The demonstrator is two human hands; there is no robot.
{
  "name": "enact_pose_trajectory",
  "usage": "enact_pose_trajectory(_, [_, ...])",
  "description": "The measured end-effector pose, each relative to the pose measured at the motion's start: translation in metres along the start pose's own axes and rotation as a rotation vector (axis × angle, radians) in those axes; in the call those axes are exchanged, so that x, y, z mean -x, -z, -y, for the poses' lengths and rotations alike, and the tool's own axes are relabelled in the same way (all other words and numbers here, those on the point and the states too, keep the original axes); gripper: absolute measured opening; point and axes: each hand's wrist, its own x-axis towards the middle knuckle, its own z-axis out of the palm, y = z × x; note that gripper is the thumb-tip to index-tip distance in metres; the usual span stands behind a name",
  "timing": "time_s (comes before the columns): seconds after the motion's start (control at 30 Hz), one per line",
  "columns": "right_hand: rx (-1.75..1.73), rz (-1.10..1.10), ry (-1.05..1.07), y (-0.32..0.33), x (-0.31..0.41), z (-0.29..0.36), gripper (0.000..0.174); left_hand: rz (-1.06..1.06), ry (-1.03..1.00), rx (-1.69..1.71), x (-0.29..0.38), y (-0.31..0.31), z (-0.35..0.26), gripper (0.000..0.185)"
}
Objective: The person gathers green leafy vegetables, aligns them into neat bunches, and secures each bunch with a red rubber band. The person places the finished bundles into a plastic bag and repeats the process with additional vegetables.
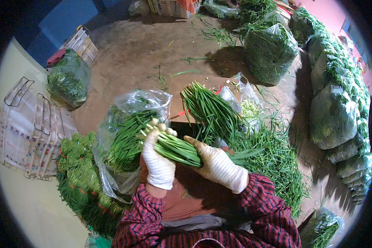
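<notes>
Both my hands, in stained white gloves, hold a bunch of long green leafy stalks (pixel 179 150) with several pale, round-tipped stems at its upper left end. Around the pale end closes my left hand (pixel 157 159), and my right hand (pixel 218 162) grips the leaves farther along. Beside my left hand, a clear plastic bag (pixel 142 99) contains more green stalks (pixel 127 139). Beyond my right hand, a loose pile of cut greens (pixel 210 111) lies on a brown board (pixel 178 93). A small clear bag of pale trimmings (pixel 250 108) stands to its right.
Red-banded green bundles (pixel 80 173) are stacked at left, near folded white crates (pixel 15 133). Loose greens (pixel 272 161) heap up at right. Large filled plastic bags (pixel 271 55) stand beyond, and more (pixel 333 116) line the right wall. Another filled bag (pixel 69 80) stands at upper left.
</notes>
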Motion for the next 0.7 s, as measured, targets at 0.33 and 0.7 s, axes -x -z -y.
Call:
enact_pose_trajectory(0.33, [0.136, -0.279, -0.417, 0.049, -0.084, -0.179, 0.044, -0.222, -0.093, -0.211, -0.048, 0.085, -0.033, 0.034])
enact_pose_trajectory(0.7, [0.908, -0.421, -0.132, 0.019, -0.132, -0.203, 0.065, -0.858, -0.437, -1.255, 0.040, 0.193, -0.092, 0.049])
